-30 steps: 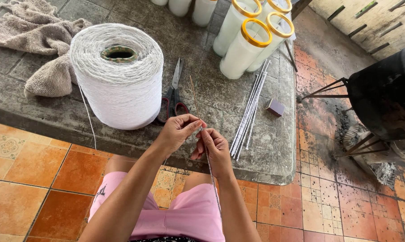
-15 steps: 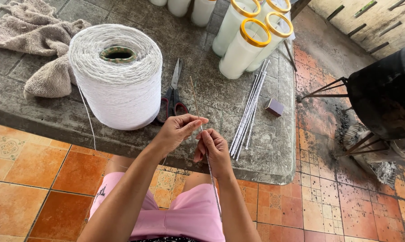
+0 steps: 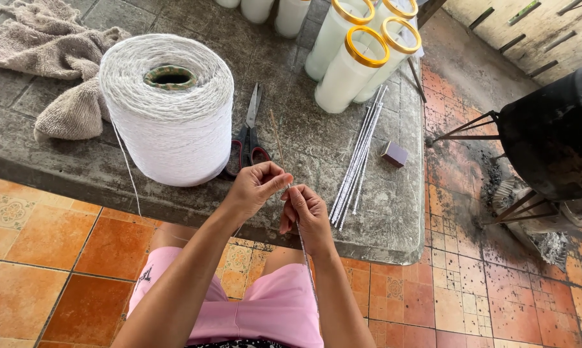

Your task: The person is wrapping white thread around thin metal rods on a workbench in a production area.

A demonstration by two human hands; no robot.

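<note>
Pinching one thin white string [image 3: 304, 248], the left hand [image 3: 255, 188] and right hand [image 3: 305, 212] meet fingertip to fingertip just in front of one big spool [image 3: 168, 109]. Right of the spool lie one pair of scissors [image 3: 249, 135], a bundle of thin sticks [image 3: 360, 154] and three gold-rimmed candles [image 3: 358, 61].

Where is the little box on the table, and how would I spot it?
Start at the grey stone table and look to its right end, past the bundle of thin white sticks. There a small matchbox lies by itself near the table's edge. It is the only little purple-brown block there, far shorter than the tall white candles behind it.
</note>
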